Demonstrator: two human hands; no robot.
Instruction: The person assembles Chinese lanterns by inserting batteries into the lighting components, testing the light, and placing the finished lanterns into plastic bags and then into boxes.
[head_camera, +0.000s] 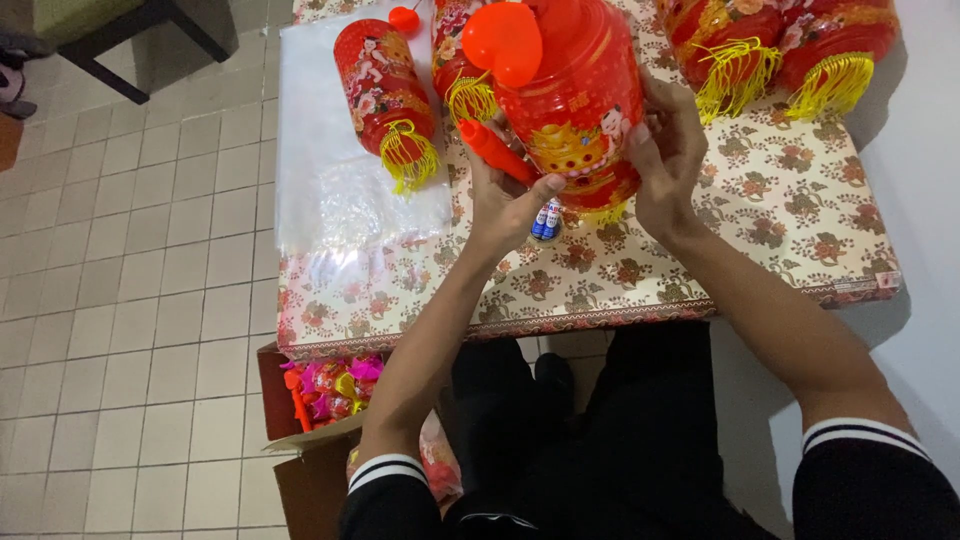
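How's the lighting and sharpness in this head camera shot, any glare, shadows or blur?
Head view: light is even and soft. The clear plastic sheet on the floral tablecloth shows whitish glare. The table throws a faint shadow on the pale wall at right. The left hand, right hand and big red plastic lantern look slightly soft; edges bow from wide-angle distortion.
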